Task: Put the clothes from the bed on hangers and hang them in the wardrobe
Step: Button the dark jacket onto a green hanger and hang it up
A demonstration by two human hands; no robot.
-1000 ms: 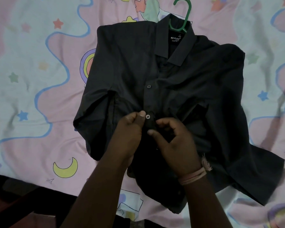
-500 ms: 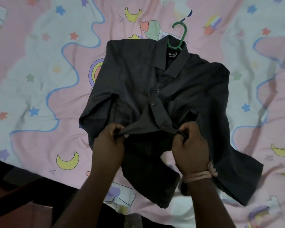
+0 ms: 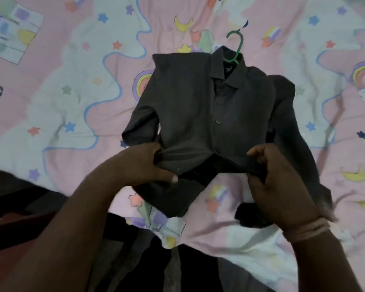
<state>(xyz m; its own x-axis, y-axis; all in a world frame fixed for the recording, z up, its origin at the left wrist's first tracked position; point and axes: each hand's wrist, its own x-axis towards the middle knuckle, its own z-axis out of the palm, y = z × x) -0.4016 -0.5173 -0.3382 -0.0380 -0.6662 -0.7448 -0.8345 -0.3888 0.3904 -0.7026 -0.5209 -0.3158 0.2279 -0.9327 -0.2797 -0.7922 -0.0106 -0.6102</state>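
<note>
A dark grey button-up shirt (image 3: 194, 106) lies on the bed, collar at the far end. A green hanger (image 3: 236, 47) sits inside it, its hook poking out past the collar. My left hand (image 3: 143, 163) grips the shirt's lower left front. My right hand (image 3: 278, 184) pinches the lower right front, lifting the hem off the sheet. The two front panels are parted below the lowest fastened button. The hanger's shoulders are hidden under the cloth.
The bed carries a pink and white sheet (image 3: 57, 98) printed with stars, moons and rainbows. Its near edge (image 3: 173, 239) drops to a dark floor (image 3: 30, 207) at the bottom left. A pastel patterned pillow corner (image 3: 11, 32) shows at the top left.
Both hands left the button in the middle, took hold of the shirt's lower front on each side and drew apart. The hem has come up off the sheet.
</note>
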